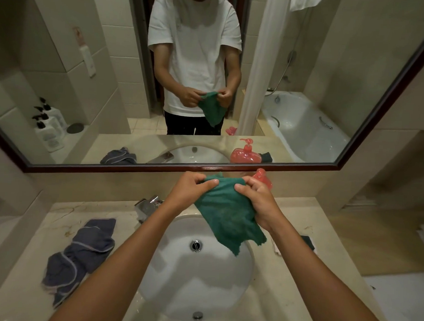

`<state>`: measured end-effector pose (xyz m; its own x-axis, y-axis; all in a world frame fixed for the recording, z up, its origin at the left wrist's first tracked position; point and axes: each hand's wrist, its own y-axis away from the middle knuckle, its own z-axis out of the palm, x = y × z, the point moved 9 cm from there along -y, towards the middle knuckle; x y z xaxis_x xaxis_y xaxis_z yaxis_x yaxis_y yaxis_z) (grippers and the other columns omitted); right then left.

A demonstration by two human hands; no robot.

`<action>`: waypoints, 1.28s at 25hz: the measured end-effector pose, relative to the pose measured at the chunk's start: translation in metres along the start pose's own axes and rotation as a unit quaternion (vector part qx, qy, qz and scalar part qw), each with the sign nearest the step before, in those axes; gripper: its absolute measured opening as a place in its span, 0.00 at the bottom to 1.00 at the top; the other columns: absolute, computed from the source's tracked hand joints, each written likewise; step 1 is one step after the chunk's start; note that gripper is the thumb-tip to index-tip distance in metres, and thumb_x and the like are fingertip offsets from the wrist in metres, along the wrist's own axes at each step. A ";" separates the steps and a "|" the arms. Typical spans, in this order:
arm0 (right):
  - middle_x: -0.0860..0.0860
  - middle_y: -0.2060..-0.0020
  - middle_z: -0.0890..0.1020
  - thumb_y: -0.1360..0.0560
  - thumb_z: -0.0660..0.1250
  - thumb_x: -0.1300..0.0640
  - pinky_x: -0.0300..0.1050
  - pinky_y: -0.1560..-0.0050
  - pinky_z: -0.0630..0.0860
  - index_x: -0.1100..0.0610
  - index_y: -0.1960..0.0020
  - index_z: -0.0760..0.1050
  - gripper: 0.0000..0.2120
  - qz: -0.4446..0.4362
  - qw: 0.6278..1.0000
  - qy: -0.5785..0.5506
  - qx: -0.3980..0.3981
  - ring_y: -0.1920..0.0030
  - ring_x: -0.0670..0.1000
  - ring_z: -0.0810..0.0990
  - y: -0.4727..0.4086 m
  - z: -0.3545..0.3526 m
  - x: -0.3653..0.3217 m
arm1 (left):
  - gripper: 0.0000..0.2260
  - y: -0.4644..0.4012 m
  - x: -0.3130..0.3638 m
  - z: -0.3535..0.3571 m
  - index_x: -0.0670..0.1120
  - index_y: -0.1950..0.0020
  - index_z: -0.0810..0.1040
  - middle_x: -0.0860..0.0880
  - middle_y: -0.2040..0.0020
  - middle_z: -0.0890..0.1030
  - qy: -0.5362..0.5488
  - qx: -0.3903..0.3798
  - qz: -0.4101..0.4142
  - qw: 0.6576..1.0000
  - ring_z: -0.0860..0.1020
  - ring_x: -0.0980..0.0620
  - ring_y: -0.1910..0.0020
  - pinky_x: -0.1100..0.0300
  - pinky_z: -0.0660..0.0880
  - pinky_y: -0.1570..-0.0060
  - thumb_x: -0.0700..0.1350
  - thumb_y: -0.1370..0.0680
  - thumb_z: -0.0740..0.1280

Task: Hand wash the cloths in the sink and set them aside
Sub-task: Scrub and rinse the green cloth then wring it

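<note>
Green cloth (228, 213): pinched at its top edge by left hand (189, 188) and right hand (257, 200), hanging below the fingers over the sink (153, 285); best rubbed knuckle-to-knuckle, kept low.

Mid-frame, the left hand (193, 187) and right hand (257, 200) pinched a green cloth (226, 213) above the sink (177, 291); a grey cloth (82, 252) lay lower left.

Green cloth (226, 216) (crumpled) above sink (177, 291)
</note>
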<state>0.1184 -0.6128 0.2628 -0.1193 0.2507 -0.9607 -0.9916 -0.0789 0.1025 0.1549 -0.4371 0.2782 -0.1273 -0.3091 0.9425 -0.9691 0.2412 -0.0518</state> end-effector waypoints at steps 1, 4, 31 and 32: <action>0.53 0.57 0.85 0.23 0.70 0.61 0.44 0.58 0.80 0.59 0.50 0.78 0.03 0.010 1.000 0.021 -0.003 0.56 0.54 0.84 0.000 -0.001 0.000 | 0.09 0.001 0.001 0.000 0.45 0.58 0.85 0.48 0.65 0.83 0.021 -0.005 -0.005 1.000 0.79 0.57 0.65 0.60 0.74 0.63 0.47 0.20 0.70; 0.50 0.62 0.83 0.19 0.66 0.52 0.46 0.66 0.74 0.56 0.57 0.80 0.11 0.035 0.983 0.174 -0.040 0.60 0.61 0.79 0.001 0.007 0.005 | 0.10 0.004 0.020 0.001 0.40 0.53 0.83 0.45 0.60 0.81 0.059 -0.022 0.035 0.997 0.79 0.52 0.60 0.57 0.75 0.56 0.42 0.17 0.64; 0.60 0.55 0.75 0.21 0.66 0.64 0.50 0.55 0.76 0.58 0.60 0.72 0.10 -0.036 0.991 -0.071 0.111 0.57 0.56 0.76 0.010 -0.022 -0.024 | 0.15 0.018 0.001 0.012 0.40 0.62 0.72 0.44 0.65 0.67 0.032 -0.129 -0.021 0.991 0.65 0.52 0.66 0.60 0.63 0.64 0.46 0.18 0.67; 0.58 0.58 0.76 0.22 0.67 0.65 0.48 0.58 0.76 0.57 0.59 0.72 0.09 -0.033 0.991 -0.068 0.112 0.59 0.54 0.76 0.010 -0.024 -0.023 | 0.15 0.018 0.000 0.009 0.40 0.62 0.72 0.44 0.65 0.67 0.053 -0.124 -0.013 0.991 0.66 0.53 0.66 0.61 0.64 0.64 0.45 0.18 0.67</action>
<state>0.1127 -0.6428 0.2798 -0.0436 0.3762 -0.9255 -0.9821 0.1540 0.1089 0.1355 -0.4417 0.2746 -0.0671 -0.2231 0.9725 -0.8888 0.4562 0.0434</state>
